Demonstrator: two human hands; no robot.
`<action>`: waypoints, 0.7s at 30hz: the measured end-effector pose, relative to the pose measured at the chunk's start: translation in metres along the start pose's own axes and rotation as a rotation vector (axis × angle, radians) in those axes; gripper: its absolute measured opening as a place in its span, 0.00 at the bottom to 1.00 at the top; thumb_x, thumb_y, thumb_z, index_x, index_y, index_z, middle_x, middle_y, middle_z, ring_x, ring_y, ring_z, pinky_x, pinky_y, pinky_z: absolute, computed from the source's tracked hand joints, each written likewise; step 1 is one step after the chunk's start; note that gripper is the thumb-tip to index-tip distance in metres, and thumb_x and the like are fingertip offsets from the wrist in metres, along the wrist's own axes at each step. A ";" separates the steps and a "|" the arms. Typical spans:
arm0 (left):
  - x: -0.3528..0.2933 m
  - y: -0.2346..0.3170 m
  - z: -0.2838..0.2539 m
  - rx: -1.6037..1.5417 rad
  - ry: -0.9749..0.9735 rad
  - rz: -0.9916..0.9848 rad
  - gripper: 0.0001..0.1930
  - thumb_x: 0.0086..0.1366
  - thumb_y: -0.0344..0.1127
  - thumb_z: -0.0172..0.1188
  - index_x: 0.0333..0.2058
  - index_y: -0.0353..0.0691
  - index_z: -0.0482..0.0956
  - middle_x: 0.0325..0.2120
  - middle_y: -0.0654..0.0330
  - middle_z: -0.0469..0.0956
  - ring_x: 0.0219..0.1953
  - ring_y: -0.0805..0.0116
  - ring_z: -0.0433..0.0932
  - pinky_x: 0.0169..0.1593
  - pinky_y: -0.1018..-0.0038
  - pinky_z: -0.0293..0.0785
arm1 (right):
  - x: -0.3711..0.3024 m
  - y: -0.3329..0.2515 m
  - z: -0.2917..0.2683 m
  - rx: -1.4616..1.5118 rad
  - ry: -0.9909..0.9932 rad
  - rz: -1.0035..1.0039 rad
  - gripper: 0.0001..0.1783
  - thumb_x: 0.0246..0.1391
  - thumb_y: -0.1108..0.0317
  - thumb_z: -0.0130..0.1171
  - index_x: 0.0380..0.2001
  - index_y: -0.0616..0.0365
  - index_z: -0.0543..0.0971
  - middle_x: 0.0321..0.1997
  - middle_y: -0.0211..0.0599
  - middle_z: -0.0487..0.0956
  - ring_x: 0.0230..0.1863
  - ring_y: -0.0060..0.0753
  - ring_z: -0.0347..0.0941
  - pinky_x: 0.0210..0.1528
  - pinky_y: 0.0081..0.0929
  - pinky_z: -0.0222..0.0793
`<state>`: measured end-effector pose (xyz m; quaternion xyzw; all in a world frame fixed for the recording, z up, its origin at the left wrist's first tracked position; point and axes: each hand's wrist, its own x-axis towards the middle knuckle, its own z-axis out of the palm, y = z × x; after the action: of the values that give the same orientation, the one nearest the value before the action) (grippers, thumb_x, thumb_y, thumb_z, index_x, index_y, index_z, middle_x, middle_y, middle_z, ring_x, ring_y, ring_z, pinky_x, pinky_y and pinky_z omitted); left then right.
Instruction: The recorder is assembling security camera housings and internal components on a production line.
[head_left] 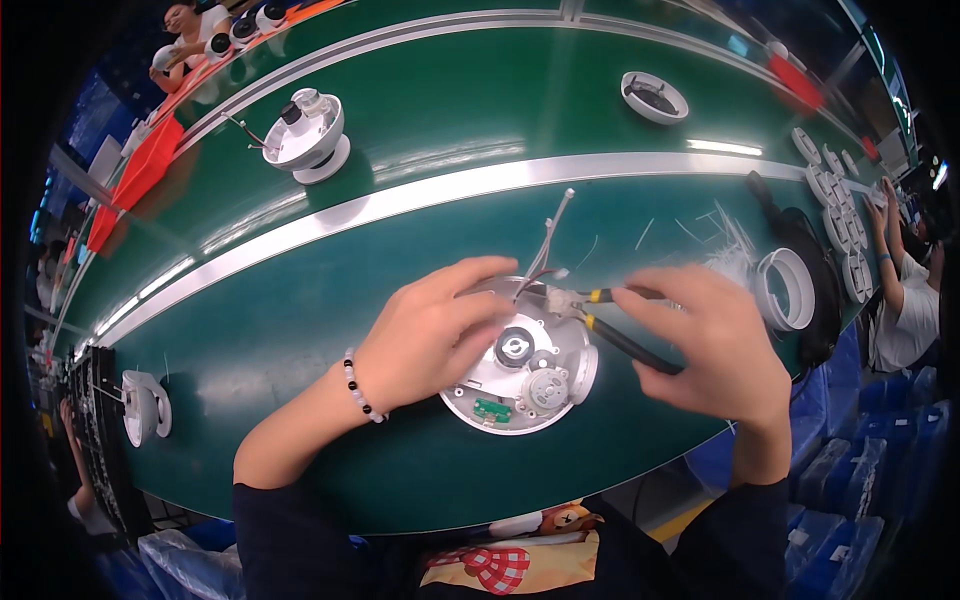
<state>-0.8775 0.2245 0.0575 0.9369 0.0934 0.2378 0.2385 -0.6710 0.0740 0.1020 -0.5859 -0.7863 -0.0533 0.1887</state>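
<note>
On the green work surface in front of me lies an open round white housing (463, 408). Inside it are a silver motor (546, 389), a dark round hub and a small green circuit board (491, 409). My left hand (430, 325) grips the housing at its left side, its fingers bent over the far rim beside a bundle of thin wires (546, 240). In my right hand (715, 335) are diagonal cutters (622, 338) with black and yellow handles. Their jaws meet the far right rim, close to the wires' base; whether they bite on anything is unclear.
White tie scraps (733, 250) and a white ring (784, 289) lie at right beside a black bag (815, 290). On the belt beyond stand a white camera unit (305, 140) and a shallow cover (655, 97). Another unit (146, 408) is at left. Other people sit at both sides.
</note>
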 end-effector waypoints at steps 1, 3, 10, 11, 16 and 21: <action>0.000 -0.002 -0.001 -0.005 -0.007 0.006 0.08 0.46 0.25 0.58 0.29 0.36 0.75 0.42 0.54 0.71 0.37 0.59 0.75 0.37 0.71 0.73 | 0.003 -0.003 0.000 -0.001 0.000 0.011 0.26 0.23 0.71 0.62 0.36 0.61 0.74 0.36 0.40 0.72 0.31 0.38 0.68 0.33 0.30 0.66; -0.002 -0.005 -0.004 0.104 0.155 0.109 0.06 0.46 0.26 0.60 0.26 0.36 0.75 0.35 0.56 0.75 0.31 0.62 0.76 0.32 0.74 0.74 | 0.009 -0.009 -0.003 0.008 -0.043 0.024 0.28 0.22 0.71 0.62 0.37 0.60 0.73 0.38 0.42 0.73 0.32 0.43 0.70 0.35 0.32 0.67; -0.013 -0.009 -0.016 0.028 0.250 0.083 0.06 0.45 0.24 0.62 0.24 0.34 0.75 0.31 0.56 0.77 0.25 0.66 0.77 0.25 0.78 0.74 | 0.022 -0.024 -0.002 0.028 -0.051 -0.005 0.29 0.21 0.70 0.63 0.37 0.63 0.72 0.39 0.42 0.73 0.32 0.42 0.69 0.34 0.32 0.65; -0.014 -0.009 -0.018 0.028 0.248 0.086 0.06 0.45 0.24 0.62 0.24 0.34 0.75 0.31 0.56 0.77 0.25 0.66 0.77 0.25 0.78 0.74 | 0.024 -0.028 -0.003 0.019 -0.034 -0.011 0.27 0.23 0.70 0.62 0.36 0.65 0.73 0.36 0.40 0.73 0.31 0.39 0.68 0.33 0.31 0.64; -0.021 -0.010 -0.030 0.014 0.240 0.095 0.06 0.45 0.24 0.62 0.23 0.34 0.75 0.30 0.56 0.77 0.23 0.66 0.77 0.23 0.78 0.74 | 0.036 -0.043 -0.001 -0.042 0.007 -0.038 0.23 0.27 0.70 0.60 0.34 0.66 0.73 0.31 0.37 0.72 0.30 0.35 0.68 0.31 0.30 0.63; -0.029 -0.012 -0.041 0.015 0.250 0.106 0.05 0.45 0.23 0.62 0.23 0.34 0.75 0.29 0.56 0.77 0.24 0.67 0.77 0.24 0.79 0.74 | 0.041 -0.057 -0.005 -0.096 -0.188 -0.019 0.20 0.30 0.68 0.59 0.32 0.65 0.72 0.28 0.37 0.71 0.26 0.36 0.68 0.25 0.29 0.64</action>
<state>-0.9237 0.2431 0.0714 0.9053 0.0745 0.3644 0.2050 -0.7332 0.0921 0.1292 -0.5892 -0.8026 -0.0375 0.0856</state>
